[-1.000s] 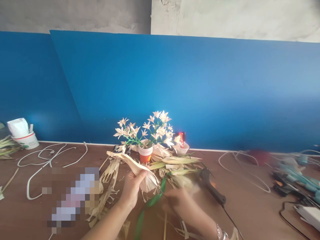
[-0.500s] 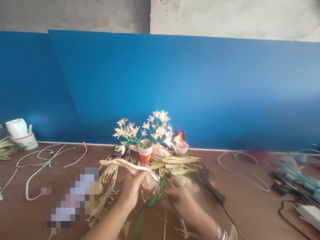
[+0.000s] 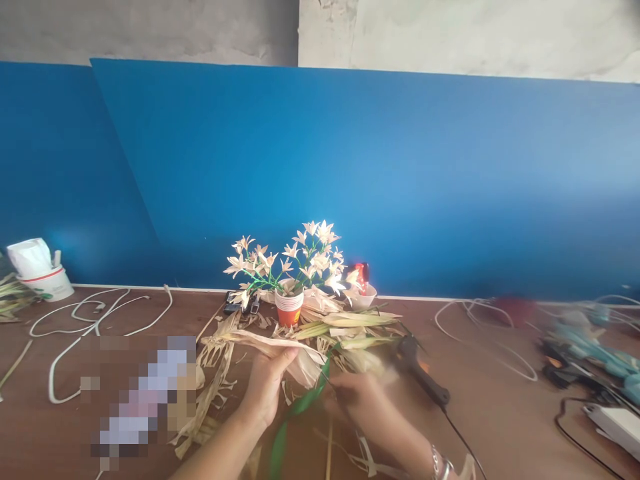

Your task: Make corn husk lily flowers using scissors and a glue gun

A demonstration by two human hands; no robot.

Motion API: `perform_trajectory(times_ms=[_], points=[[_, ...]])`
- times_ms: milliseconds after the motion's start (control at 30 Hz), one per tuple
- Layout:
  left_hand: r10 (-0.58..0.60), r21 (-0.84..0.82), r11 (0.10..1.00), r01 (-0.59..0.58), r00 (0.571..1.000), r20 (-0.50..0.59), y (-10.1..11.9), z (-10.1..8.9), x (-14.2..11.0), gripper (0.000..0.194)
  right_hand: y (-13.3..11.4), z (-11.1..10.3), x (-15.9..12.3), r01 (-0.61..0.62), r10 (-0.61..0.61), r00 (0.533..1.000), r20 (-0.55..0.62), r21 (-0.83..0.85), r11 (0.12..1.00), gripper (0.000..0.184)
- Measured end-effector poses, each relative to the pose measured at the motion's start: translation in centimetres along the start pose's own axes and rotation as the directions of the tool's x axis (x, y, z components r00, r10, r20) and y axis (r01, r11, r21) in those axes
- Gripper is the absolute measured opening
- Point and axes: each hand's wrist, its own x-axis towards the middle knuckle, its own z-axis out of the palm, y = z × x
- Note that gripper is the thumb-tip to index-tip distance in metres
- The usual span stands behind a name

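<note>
My left hand (image 3: 267,390) is closed round a long dried corn husk (image 3: 260,341) that lies across it and points left. Just to its right, my right hand (image 3: 357,403) is closed and blurred at the end of a green strip (image 3: 300,408) that runs down toward the bottom edge; what its fingers pinch is hard to make out. Behind both hands a red paper cup (image 3: 290,310) holds pale husk flowers (image 3: 300,257) on green stems. Loose husks (image 3: 357,320) are piled round the cup.
A black glue gun (image 3: 423,380) lies right of my right hand, its cord trailing to the front. White cables (image 3: 95,320) loop at the left, more cables and tools (image 3: 585,353) at the right. A white cup (image 3: 47,283) stands far left. A blue panel (image 3: 400,173) backs the brown table (image 3: 500,413).
The husk in my left hand has tipped down from slanting up-left to nearly level. My right hand has crept slightly left toward the green strip.
</note>
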Motion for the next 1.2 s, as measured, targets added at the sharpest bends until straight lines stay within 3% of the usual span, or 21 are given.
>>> perform_trajectory(times_ms=[267,867,1000,1133,1200], points=[[0.004,-0.009,1.000,-0.003,0.999,0.038,-0.1,0.0,-0.1,0.025,-0.1,0.0,0.0,0.017,-0.017,1.000,0.001,0.007,1.000,0.010],[-0.100,-0.071,0.993,0.097,0.994,-0.038,-0.5,0.6,-0.9,0.029,0.2,0.4,0.2,0.002,-0.002,1.000,-0.030,-0.001,1.000,0.007],[-0.040,-0.085,0.996,0.036,0.998,-0.047,-0.1,0.3,-0.3,0.030,-0.3,0.0,0.1,-0.073,0.064,0.994,0.085,0.107,0.992,0.009],[-0.034,-0.066,0.997,0.025,0.991,-0.128,0.3,-0.5,0.8,0.032,-1.2,-1.0,-0.6,-0.210,0.133,0.952,0.277,0.272,0.939,0.021],[-0.041,-0.056,0.998,0.034,0.989,-0.139,0.4,-0.8,1.2,0.033,-1.6,-1.5,-1.1,-0.238,0.140,0.950,0.279,0.357,0.903,0.030]])
